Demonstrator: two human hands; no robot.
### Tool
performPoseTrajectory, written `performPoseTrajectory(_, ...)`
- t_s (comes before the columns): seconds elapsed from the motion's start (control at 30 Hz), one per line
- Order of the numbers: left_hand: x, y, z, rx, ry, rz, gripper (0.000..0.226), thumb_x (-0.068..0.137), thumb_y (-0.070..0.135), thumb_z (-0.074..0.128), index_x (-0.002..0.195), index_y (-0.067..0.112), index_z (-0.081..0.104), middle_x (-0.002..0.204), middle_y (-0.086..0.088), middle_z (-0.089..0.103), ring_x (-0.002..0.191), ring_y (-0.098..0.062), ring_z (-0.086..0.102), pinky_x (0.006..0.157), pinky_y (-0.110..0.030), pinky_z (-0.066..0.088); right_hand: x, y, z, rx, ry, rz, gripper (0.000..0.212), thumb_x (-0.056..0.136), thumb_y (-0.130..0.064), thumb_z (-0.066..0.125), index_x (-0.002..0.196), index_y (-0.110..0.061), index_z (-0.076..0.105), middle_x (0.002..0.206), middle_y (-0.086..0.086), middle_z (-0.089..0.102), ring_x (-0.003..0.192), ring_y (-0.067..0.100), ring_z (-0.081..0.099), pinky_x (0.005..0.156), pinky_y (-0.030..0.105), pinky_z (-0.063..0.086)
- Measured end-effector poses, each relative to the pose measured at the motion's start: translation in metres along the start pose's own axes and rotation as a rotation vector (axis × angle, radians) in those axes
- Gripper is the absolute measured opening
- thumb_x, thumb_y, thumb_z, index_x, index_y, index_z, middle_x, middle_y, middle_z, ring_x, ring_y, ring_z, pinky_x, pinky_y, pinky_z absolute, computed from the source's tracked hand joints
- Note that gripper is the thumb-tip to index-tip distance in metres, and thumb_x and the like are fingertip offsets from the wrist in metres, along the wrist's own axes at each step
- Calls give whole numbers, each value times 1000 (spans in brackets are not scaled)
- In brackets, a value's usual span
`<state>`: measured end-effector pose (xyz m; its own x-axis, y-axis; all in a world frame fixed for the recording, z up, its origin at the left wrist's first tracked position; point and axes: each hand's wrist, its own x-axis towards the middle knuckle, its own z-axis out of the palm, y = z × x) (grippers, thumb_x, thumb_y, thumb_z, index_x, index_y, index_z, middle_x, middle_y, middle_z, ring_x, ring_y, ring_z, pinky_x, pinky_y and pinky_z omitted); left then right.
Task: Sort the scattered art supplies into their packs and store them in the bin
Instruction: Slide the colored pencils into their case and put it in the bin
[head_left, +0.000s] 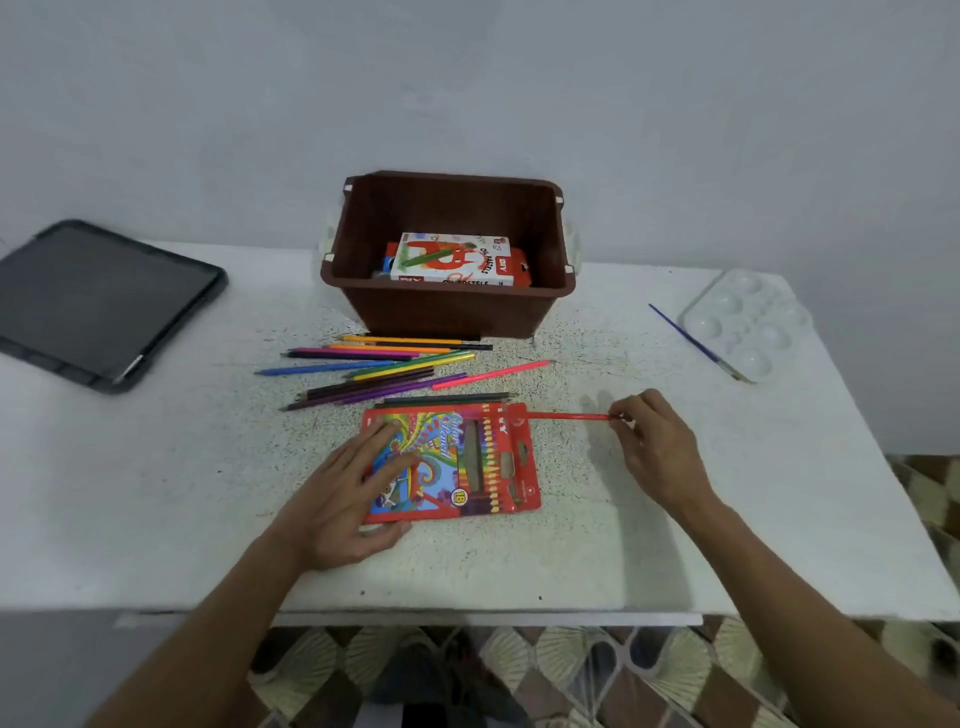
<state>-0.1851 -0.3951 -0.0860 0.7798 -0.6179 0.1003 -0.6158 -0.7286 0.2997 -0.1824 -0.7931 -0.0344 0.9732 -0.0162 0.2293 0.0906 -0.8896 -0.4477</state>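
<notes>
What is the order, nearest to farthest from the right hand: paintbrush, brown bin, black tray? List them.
1. Paintbrush, beyond and just right of the right hand, which pinches the red pencil.
2. Brown bin, back centre.
3. Black tray, far left.

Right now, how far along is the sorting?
Done: the oil pastels box lies in the bin. In hand: the right hand pinches a red pencil at the flap end of the pencil pack; the left hand rests flat on it. Left: the loose pencils, paintbrush and palette.
</notes>
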Motion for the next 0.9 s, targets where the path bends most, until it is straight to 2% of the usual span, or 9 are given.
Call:
performPoseTrajectory(0.17, -1, 0, 1, -5, -4, -12, 77, 87, 70, 49, 150, 29, 34, 163, -6, 20, 148, -25, 22, 112, -43, 31, -41, 26, -20, -38, 3, 30, 11, 87, -2, 69, 94, -10, 66, 90, 0, 55, 60, 22, 56, 53, 39, 50)
performPoseTrajectory(0.23, 0, 0, 1, -4, 6, -20, 78, 86, 72, 49, 149, 28, 35, 162, -7, 21, 148, -26, 22, 111, -45, 33, -51, 32, -25, -58, 3, 34, 12, 86, -2, 70, 94, -10, 67, 90, 0, 56, 59, 20, 55, 51, 37, 49)
performPoseTrajectory(0.37, 2, -1, 2, 56, 12, -22, 83, 83, 74, 49, 148, 25, 35, 162, -9, 20, 151, -27, 14, 117, -50, 23, -62, 34, -26, -84, -17, -2, 13, 85, -1, 70, 95, -9, 68, 91, 1, 57, 61, 20, 56, 50, 32, 47)
performPoseTrajectory(0.5, 2, -1, 3, 85, 3, -40, 85, 81, 77, 47, 148, 25, 36, 162, -10, 21, 151, -30, 14, 118, -53, 21, -65, 28, -18, -83, -56, -62, 13, 87, -3, 69, 98, -10, 67, 92, 1, 57, 61, 20, 55, 48, 35, 49)
performPoseTrajectory(0.63, 1, 0, 1, 90, 9, -52, 86, 80, 79, 45, 147, 27, 35, 161, -10, 24, 150, -32, 18, 118, -53, 20, -66, 11, -6, -63, -83, -134, 9, 91, -15, 64, 100, -13, 67, 92, -1, 54, 59, 16, 50, 46, 33, 47)
performPoseTrajectory(0.7, 2, 0, 1, 105, 10, -62, 87, 79, 80, 46, 146, 26, 37, 160, -9, 26, 149, -32, 20, 118, -51, 20, -65, 1, 3, -36, -86, -159, 14, 94, -21, 58, 101, -13, 67, 90, -1, 54, 61, 16, 49, 46, 33, 47)
performPoseTrajectory(0.83, 1, 0, 0, 102, 2, -100, 89, 76, 82, 47, 145, 25, 42, 158, -8, 31, 146, -32, 28, 114, -52, 26, -65, -20, 23, 6, -106, -218, 15, 98, -20, 55, 103, -12, 66, 86, 0, 53, 64, 19, 50, 48, 35, 46)
performPoseTrajectory(0.9, 0, 0, 0, 99, 0, -113, 90, 76, 82, 47, 145, 26, 41, 158, -8, 31, 145, -31, 30, 112, -51, 28, -65, -29, 33, 15, -126, -237, 23, 99, -25, 48, 104, -12, 66, 86, 0, 53, 65, 18, 50, 47, 35, 46)
